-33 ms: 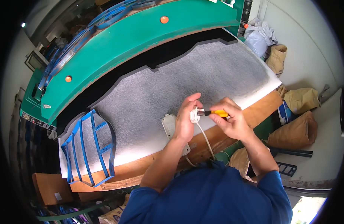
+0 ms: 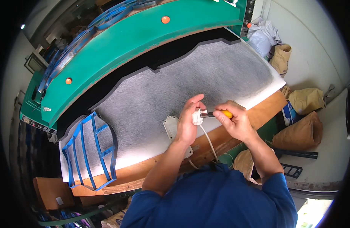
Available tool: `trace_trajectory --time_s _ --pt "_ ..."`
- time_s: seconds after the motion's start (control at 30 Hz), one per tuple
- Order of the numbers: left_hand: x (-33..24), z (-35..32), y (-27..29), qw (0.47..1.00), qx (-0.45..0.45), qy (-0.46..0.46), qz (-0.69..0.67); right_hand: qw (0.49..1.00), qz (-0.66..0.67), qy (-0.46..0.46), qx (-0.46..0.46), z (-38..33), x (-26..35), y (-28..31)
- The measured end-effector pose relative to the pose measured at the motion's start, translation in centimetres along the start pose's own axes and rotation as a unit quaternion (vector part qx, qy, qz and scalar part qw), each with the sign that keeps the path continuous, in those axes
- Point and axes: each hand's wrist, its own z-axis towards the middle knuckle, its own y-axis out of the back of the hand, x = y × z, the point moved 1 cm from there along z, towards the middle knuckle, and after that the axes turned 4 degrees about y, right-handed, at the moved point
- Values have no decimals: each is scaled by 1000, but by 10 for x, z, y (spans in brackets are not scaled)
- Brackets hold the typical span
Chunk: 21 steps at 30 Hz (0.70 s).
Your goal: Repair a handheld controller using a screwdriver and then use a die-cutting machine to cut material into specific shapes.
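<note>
My left hand [image 2: 187,123] is closed around a white plug [image 2: 197,117], whose metal prongs point to the right. A white cable [image 2: 209,140] runs down from the plug towards my body. In my right hand [image 2: 237,121] is a screwdriver [image 2: 227,114] with a yellow and black handle. Its front end reaches the plug between both hands; the exact contact point is too small to tell. Under my left hand and wrist lies a white power strip [image 2: 170,127], partly hidden, with screw holes in its casing.
A grey-black mat [image 2: 144,102] covers the board in front of me, beside a wooden edge [image 2: 266,112]. A blue metal frame [image 2: 83,152] lies at the left. Behind is a green machine beam [image 2: 118,47]. Paper sacks [image 2: 298,131] stand on the right.
The fingers of my right hand have shifted around the screwdriver's handle, covering more of it. My left hand and the plug stay nearly in place.
</note>
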Motion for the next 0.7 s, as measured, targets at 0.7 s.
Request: trace_trajectory --time_s 0.7 --pt "0 -12 1 995 71 22 -73 989 -121 -83 16 -13 34 1"
